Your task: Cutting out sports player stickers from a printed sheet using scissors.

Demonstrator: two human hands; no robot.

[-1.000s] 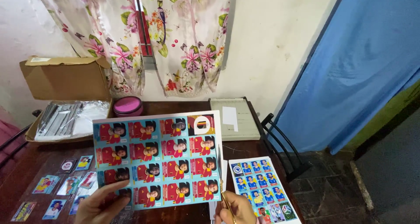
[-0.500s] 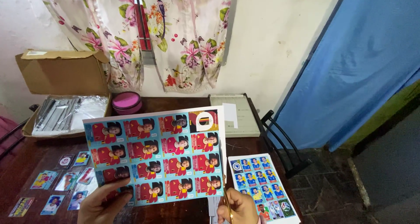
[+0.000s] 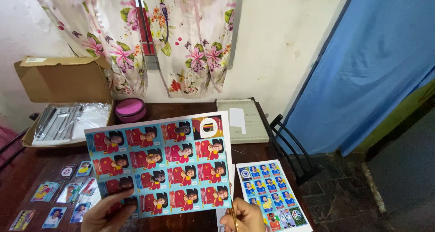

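Two hands hold one sticker sheet (image 3: 158,166), sixteen stickers seemingly.

The sticker sheet (image 3: 158,166) has tipped: a second ago it was held nearly level, now its left edge sits lower than its right and it lies slightly further right in the view. The right hand (image 3: 242,216) has come further up into sight at the sheet's near right corner. The left hand (image 3: 106,211) has slid right along the near edge.
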